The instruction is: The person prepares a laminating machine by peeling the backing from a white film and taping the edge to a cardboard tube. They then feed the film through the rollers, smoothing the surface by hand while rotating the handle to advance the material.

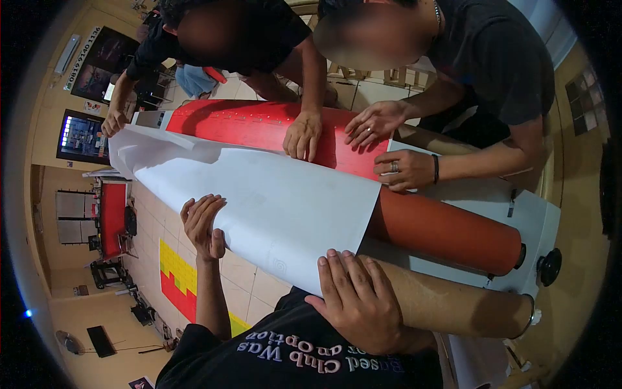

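Right hand [356, 295] over edge of white sheet [265, 188]

You see the white sheet [291, 201] quite bright, with soft gray shadows on it. Left of the sheet, a screen [83, 136] glows blue and the wall [71, 311] looks bent. Above the sheet, two heads [214, 29] are smudged. Far around it, your corners go black.

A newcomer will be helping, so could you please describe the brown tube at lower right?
Find the white sheet; at its lower right corner lies the wearer's right hand. The brown tube runs rightward from under that hand. Its cardboard colour sets it apart from the orange tube above.
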Motion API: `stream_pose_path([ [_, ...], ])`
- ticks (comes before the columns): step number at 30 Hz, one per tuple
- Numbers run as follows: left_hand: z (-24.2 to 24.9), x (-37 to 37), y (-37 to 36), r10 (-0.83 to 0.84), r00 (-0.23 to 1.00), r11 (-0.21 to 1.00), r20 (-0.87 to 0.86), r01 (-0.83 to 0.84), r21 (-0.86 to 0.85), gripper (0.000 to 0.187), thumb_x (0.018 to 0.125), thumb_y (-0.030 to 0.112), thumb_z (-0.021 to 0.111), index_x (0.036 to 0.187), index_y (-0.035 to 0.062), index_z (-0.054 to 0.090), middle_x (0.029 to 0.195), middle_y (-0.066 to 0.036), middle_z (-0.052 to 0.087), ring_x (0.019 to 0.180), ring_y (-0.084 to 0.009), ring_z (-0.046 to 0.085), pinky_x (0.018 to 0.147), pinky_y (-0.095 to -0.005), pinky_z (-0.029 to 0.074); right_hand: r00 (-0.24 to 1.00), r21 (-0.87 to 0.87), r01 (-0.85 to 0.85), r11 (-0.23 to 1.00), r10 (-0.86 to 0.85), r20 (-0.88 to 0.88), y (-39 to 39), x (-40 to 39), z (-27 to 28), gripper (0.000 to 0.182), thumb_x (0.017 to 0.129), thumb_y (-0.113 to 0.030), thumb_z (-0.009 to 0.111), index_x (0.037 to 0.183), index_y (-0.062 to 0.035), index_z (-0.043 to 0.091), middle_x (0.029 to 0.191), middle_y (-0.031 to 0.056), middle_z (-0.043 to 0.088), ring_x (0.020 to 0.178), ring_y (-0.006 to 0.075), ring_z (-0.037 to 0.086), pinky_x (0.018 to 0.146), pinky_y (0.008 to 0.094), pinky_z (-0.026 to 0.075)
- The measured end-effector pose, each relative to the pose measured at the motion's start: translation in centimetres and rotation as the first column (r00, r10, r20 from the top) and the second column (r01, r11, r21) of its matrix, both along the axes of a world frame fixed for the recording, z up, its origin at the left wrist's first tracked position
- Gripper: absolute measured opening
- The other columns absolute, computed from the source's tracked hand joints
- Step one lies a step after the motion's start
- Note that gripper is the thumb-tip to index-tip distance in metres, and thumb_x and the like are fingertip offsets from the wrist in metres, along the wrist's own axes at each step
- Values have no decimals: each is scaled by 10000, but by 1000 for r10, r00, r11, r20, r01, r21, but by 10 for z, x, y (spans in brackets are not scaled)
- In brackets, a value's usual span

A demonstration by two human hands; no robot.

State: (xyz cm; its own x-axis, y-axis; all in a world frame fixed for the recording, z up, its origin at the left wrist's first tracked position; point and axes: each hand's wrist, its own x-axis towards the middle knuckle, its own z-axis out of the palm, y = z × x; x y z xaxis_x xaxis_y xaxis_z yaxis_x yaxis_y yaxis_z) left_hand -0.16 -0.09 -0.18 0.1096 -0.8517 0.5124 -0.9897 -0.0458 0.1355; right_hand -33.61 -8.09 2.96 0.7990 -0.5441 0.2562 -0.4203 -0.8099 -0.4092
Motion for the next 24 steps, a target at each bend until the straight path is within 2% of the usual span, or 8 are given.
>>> stream_pose_path([
  [2, 1, -2, -2, -8, 1000, 1000, -3, 8, -30, 575, 888, 466, 367, 949, 9, 711, 963, -128, 710, 1018, -278, 645, 1023, -419, 322, 1000, -4, 0, 1000, 0, 0, 0, 0, 0, 630, 784, -492, 694, 1200, -24, 618, 1195, 128, 633, 1152, 252, 563, 1003, 444, 432],
  [24, -2, 2, 1, -9, 1000, 1000, -4, 9, -11, 598, 899, 479, 353, 986, 2, 704, 985, -144, 707, 1040, -294, 640, 1042, -441, 317, 1000, -10, -10, 1000, 10, -6, 0, 0, -1, 626, 792, -494, 687, 1198, -21, 620, 1183, 131, 640, 1149, 254, 567, 996, 446, 440],
])
